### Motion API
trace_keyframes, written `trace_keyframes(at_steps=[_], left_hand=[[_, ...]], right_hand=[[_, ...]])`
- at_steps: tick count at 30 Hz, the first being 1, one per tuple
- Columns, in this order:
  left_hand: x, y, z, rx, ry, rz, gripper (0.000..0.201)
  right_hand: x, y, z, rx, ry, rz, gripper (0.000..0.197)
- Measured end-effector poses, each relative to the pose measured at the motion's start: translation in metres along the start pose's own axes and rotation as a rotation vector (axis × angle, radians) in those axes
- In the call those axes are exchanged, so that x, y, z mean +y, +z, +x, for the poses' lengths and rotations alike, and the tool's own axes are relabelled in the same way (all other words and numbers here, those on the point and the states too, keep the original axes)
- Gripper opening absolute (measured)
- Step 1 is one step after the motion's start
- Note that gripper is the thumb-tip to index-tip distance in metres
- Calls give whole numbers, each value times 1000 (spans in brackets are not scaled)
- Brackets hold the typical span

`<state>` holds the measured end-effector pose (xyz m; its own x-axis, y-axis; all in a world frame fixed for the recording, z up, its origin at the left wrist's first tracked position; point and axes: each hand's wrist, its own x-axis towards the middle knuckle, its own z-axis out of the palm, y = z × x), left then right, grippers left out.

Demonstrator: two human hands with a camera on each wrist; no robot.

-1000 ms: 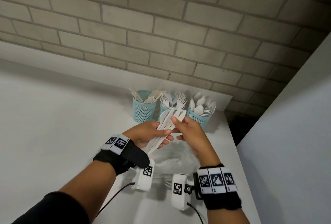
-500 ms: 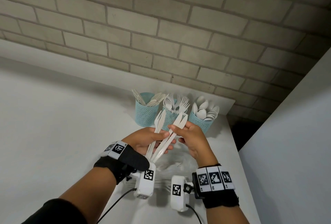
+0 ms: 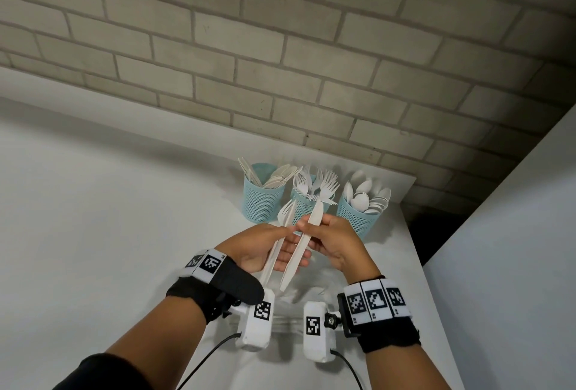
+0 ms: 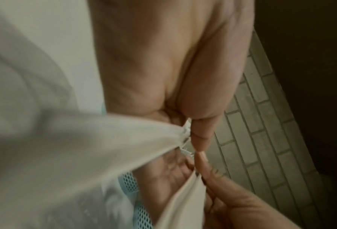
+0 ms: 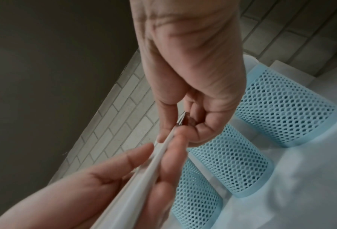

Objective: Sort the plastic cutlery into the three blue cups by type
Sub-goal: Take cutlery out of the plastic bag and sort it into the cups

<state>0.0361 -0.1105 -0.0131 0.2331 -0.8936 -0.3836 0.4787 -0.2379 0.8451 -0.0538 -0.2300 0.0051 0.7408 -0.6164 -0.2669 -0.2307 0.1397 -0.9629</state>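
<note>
Three blue mesh cups stand at the table's back right: the left cup (image 3: 261, 202) holds knives, the middle cup (image 3: 304, 206) forks, the right cup (image 3: 358, 218) spoons. In front of them my left hand (image 3: 285, 234) holds a white fork (image 3: 282, 227), thumb on top and fingers beneath. My right hand (image 3: 307, 229) pinches a white knife (image 3: 300, 249) beside the fork, its lower part lying across my left fingers. The right wrist view shows the pinch on the knife (image 5: 163, 148) close up. Blurred white cutlery (image 4: 85, 155) fills much of the left wrist view.
A brick wall (image 3: 280, 62) runs behind the cups. The white table (image 3: 93, 234) ends at a right edge beside a dark gap (image 3: 427, 234) and a white panel (image 3: 514, 234). Something clear and crinkled (image 3: 299, 302) lies under my hands.
The held cutlery was one tight bundle; my right hand has drawn the knife rightwards away from the fork, which stays in my left hand.
</note>
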Motion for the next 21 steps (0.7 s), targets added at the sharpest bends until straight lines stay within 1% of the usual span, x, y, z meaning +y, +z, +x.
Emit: trace_keyframes(at_steps=[3, 8, 12, 14, 18, 21], left_hand=[[-1, -4, -3, -48, -7, -41, 34], [-2, -7, -7, -80, 3, -39, 30], [-1, -12, -8, -110, 5, -2, 30], [-2, -16, -8, -87, 26, 2, 27], [0, -18, -7, 31, 103, -21, 25], [6, -19, -8, 92, 167, -7, 26]], right_hand=[[-3, 0, -2, -18, 12, -13, 11], [-5, 9, -2, -47, 5, -34, 13], [-5, 17, 0, -46, -19, -64, 9], [-7, 20, 2, -54, -27, -70, 7], [-15, 25, 8, -29, -70, -144, 5], [-29, 29, 13, -24, -112, -220, 9]])
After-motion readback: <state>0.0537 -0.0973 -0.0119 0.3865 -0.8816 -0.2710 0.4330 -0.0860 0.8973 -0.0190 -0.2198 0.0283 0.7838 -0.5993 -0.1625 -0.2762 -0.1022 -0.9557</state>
